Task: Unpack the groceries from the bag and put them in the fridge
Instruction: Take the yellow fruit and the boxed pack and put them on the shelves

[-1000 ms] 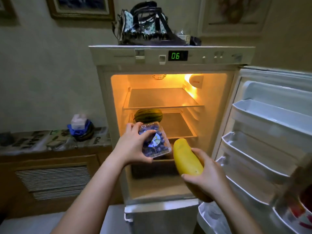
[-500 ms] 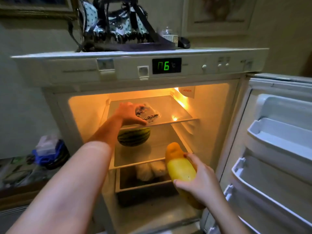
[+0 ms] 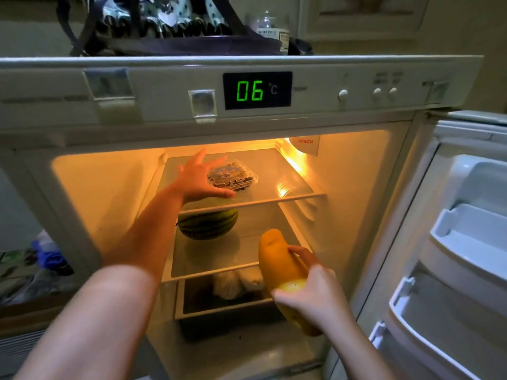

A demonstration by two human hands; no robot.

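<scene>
The fridge (image 3: 356, 204) stands open and lit. A clear clamshell box of blueberries (image 3: 233, 178) lies on the top glass shelf (image 3: 288, 165). My left hand (image 3: 197, 179) is spread just left of the box, fingers straight, thumb under its near edge. A long yellow papaya (image 3: 277, 256) is gripped by my right hand (image 3: 310, 294) in front of the middle shelf's right side. A striped watermelon (image 3: 208, 226) sits on the middle shelf. The patterned grocery bag (image 3: 164, 26) stands on top of the fridge.
The fridge door (image 3: 463, 242) hangs open at the right with several white bins. A drawer (image 3: 225, 305) below the middle shelf holds pale bagged items. A low cabinet with blue clutter (image 3: 49, 256) is at the left. A small jar (image 3: 271, 28) stands beside the bag.
My left hand carried the blueberry box up onto the top shelf and has now let go, fingers spread. My right hand has kept the papaya and lifted it toward the middle shelf. The view came closer.
</scene>
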